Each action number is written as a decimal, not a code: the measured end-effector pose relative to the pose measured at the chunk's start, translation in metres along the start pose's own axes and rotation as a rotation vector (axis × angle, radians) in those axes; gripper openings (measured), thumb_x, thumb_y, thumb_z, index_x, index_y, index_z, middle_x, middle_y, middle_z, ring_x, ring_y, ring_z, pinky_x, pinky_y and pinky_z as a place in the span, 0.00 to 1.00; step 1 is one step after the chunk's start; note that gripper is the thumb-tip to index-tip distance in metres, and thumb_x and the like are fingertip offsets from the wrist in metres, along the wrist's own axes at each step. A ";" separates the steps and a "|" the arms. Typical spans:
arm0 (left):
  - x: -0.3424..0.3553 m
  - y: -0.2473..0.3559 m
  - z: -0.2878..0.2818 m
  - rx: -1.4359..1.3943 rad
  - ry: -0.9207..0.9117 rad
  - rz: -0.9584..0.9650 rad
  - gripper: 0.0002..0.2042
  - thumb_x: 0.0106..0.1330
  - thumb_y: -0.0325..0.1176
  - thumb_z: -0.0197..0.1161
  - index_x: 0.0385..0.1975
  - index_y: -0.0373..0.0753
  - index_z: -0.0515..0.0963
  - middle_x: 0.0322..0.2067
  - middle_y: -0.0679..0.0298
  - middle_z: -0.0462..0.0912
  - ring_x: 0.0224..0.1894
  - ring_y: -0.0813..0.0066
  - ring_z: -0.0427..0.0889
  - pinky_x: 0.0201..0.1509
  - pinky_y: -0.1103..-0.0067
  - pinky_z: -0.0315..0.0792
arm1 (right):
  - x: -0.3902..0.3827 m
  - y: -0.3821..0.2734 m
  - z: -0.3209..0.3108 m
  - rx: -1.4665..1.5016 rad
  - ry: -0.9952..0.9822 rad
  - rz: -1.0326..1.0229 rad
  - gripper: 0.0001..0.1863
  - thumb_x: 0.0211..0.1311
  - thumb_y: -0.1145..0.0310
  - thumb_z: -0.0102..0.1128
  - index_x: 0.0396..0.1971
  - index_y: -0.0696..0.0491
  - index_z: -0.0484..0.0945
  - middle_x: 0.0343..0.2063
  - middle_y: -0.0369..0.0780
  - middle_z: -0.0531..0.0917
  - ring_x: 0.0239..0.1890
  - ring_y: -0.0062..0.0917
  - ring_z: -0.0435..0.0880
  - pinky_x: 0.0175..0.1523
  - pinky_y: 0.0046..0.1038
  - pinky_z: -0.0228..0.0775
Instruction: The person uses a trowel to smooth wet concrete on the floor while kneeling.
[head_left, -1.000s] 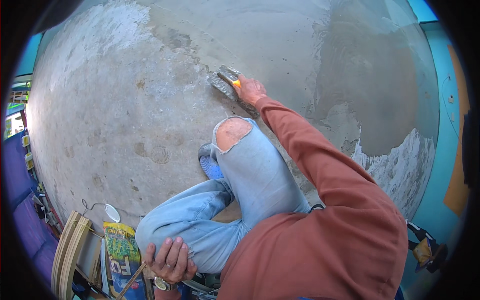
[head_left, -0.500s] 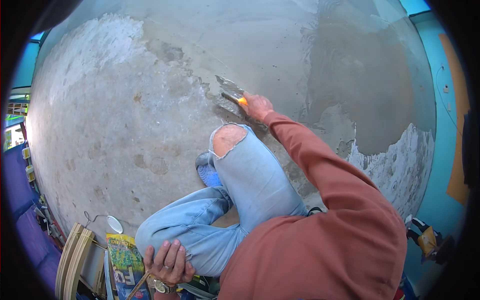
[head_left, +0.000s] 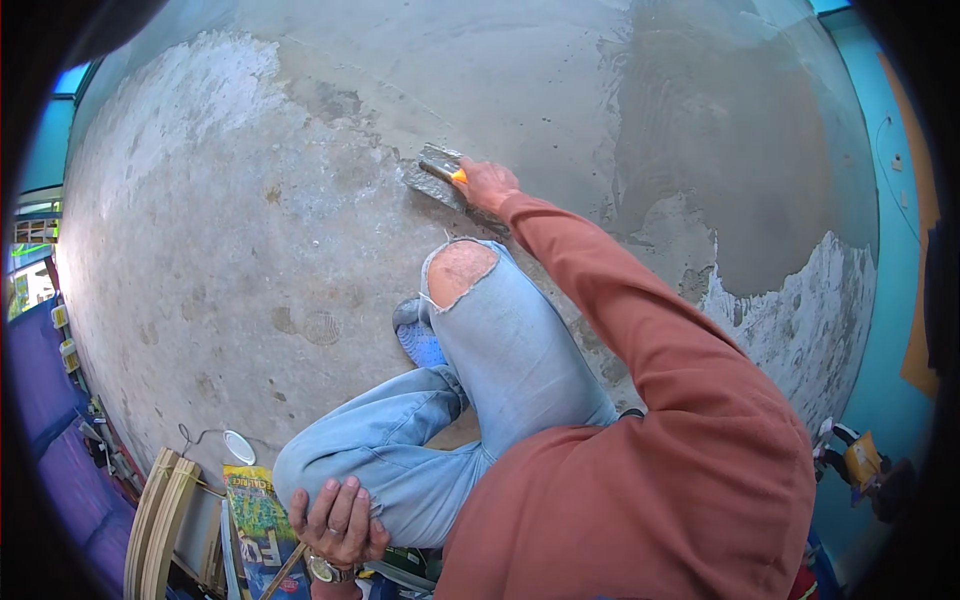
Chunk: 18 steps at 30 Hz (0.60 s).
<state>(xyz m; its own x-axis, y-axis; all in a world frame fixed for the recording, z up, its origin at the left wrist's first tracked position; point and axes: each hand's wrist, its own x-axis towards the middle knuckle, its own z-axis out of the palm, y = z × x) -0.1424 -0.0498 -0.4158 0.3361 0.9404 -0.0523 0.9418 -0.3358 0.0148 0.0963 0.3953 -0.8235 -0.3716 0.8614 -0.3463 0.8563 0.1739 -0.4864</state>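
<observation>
My right hand (head_left: 488, 186) is closed round the handle of a finishing trowel (head_left: 436, 186), with a bit of orange showing at the grip. The trowel's grey-smeared metal blade is at the ragged edge between the smooth grey coating (head_left: 540, 95) and the rougher bare concrete floor (head_left: 230, 260). Part of the handle is hidden by the fingers. My left hand (head_left: 342, 520), with a ring and a wristwatch (head_left: 328, 569), rests on my bent left knee (head_left: 330, 455) in light blue jeans. Its fingers lie slightly apart over the denim, holding nothing.
A darker, wet-looking patch (head_left: 725, 150) covers the floor at right, bordered by whitish concrete (head_left: 790, 320). Wooden strips (head_left: 160, 520), a yellow-and-blue bag (head_left: 262, 530) and a white lid (head_left: 239, 447) are at lower left. A turquoise wall (head_left: 880, 230) runs along the right.
My right hand has carried the trowel a short way left and slightly farther from me, along the coating's edge. My left hand stays on the knee.
</observation>
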 end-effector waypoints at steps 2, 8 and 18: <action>-0.003 0.001 -0.001 -0.003 -0.011 -0.003 0.19 0.69 0.46 0.55 0.51 0.45 0.85 0.57 0.64 0.87 0.66 0.62 0.79 0.78 0.49 0.59 | -0.009 0.002 0.003 0.031 -0.010 -0.013 0.21 0.76 0.47 0.59 0.51 0.51 0.77 0.42 0.54 0.89 0.48 0.54 0.87 0.50 0.54 0.78; -0.009 0.010 0.007 0.005 0.048 -0.046 0.19 0.68 0.44 0.54 0.45 0.40 0.86 0.51 0.61 0.89 0.59 0.57 0.83 0.75 0.46 0.62 | -0.092 0.057 0.014 0.018 -0.090 0.008 0.20 0.76 0.48 0.59 0.51 0.49 0.75 0.41 0.54 0.89 0.46 0.55 0.88 0.48 0.54 0.78; 0.006 -0.001 -0.001 0.004 -0.020 -0.020 0.18 0.69 0.46 0.55 0.48 0.45 0.86 0.57 0.64 0.87 0.64 0.63 0.80 0.77 0.50 0.59 | 0.000 0.000 0.019 0.044 0.064 0.033 0.17 0.77 0.53 0.58 0.50 0.53 0.75 0.42 0.54 0.89 0.47 0.54 0.88 0.50 0.54 0.79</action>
<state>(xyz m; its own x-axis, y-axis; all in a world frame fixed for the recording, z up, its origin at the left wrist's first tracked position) -0.1416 -0.0436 -0.4152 0.3173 0.9456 -0.0723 0.9482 -0.3175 0.0096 0.0892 0.3858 -0.8384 -0.3190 0.8951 -0.3114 0.8506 0.1255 -0.5106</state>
